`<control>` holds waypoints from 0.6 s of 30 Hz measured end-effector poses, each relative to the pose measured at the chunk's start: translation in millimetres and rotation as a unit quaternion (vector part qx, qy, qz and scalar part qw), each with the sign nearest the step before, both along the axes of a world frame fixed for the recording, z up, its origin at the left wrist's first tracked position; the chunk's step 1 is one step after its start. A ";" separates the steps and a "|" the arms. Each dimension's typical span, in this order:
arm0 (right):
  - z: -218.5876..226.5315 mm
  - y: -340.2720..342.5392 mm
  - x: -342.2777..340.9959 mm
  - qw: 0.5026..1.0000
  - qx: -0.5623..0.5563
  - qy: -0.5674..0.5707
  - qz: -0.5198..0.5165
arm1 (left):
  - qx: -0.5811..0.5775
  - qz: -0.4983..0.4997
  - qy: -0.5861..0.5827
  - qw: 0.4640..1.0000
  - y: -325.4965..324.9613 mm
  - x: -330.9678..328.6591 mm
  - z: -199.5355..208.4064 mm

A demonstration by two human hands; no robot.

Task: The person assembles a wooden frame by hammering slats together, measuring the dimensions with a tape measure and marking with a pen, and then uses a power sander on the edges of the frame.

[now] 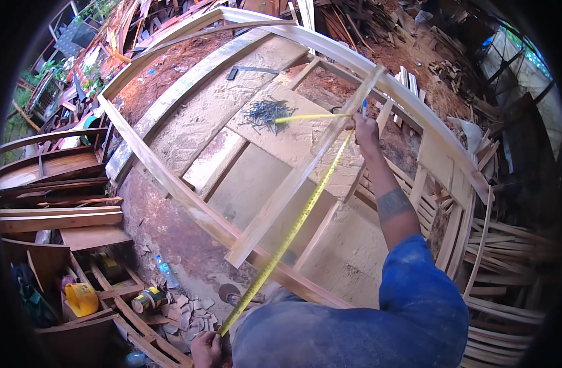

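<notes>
A yellow measuring tape [302, 214] stretches diagonally over a wooden frame [133, 138]. At the lower left my left hand [207, 349] is closed on the tape; any case is hidden. My right hand [365, 130], arm extended, pinches the tape against a loose wooden board [299, 175] lying across the frame. Beyond that grip, the tape's short end bends left toward a pile of dark nails [265, 113]. A blue-and-white pen [364, 108] sticks up from my right hand. Beneath are pale, dusty panels [247, 178].
A dark try square [250, 72] lies on the far panel. To the left are stacked timber pieces [60, 214], a yellow roll-like object [81, 299] and a plastic bottle [166, 271]. Wood offcuts [186, 316] litter the ground near my left hand. Slats [501, 306] are piled at right.
</notes>
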State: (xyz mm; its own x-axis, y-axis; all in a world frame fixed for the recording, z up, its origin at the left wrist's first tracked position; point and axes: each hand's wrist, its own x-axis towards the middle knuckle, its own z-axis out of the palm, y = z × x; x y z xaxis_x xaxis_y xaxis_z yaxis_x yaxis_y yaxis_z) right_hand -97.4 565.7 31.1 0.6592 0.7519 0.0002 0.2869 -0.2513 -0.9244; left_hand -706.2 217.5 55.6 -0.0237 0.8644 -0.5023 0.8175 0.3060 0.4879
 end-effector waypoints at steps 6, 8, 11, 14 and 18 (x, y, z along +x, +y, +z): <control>-82.5 -24.8 52.8 0.996 -0.056 0.031 -0.064 | 0.017 -0.036 0.017 0.999 11.7 8.9 -8.1; -114.3 -32.9 57.0 0.999 -0.030 -0.001 -0.034 | -0.003 -0.043 0.003 0.999 9.7 6.8 -12.4; -117.6 -41.9 48.3 0.999 -0.009 0.045 -0.021 | -0.019 -0.053 0.010 0.998 14.2 7.1 -10.6; -108.1 -39.8 35.1 0.991 0.072 0.113 -0.027 | -0.007 -0.037 -0.018 0.999 16.8 8.3 -8.7; -102.6 -36.3 35.0 0.970 0.003 0.240 0.027 | -0.033 -0.056 -0.012 0.998 14.4 -5.2 -12.4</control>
State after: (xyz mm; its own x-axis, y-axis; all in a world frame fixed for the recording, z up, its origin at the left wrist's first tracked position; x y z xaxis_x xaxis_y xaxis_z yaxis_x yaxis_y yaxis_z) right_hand -62.4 529.4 -71.5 0.5446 0.7859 -0.2929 -0.1647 -0.2423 -0.9561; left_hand -711.4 231.9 43.2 0.0845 0.8264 -0.5567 0.8371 0.2442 0.4896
